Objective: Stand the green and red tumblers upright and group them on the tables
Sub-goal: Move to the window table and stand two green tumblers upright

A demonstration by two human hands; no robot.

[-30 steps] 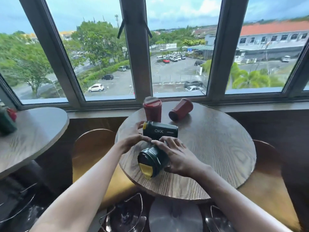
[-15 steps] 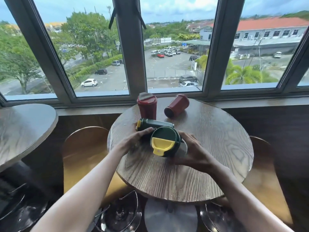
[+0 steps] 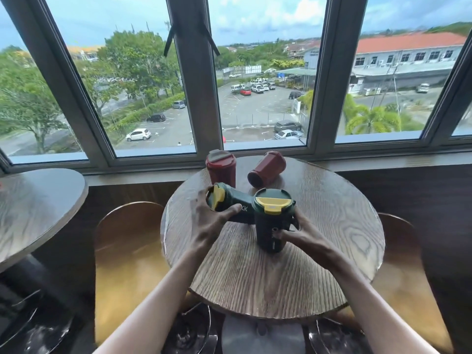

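Two hands, each gripping green tumbler

Both forearms bare, reaching forward, converging. Left hand palm down, fingers curled around lying green tumbler near lid end. Right hand wraps side of upright green tumbler, thumb in front.

On the round wooden table the right hand grips an upright green tumbler with a yellow lid. The left hand wraps around the lid end of a second green tumbler lying on its side. Behind them one red tumbler stands upright beside another red tumbler lying tipped over, near the window.
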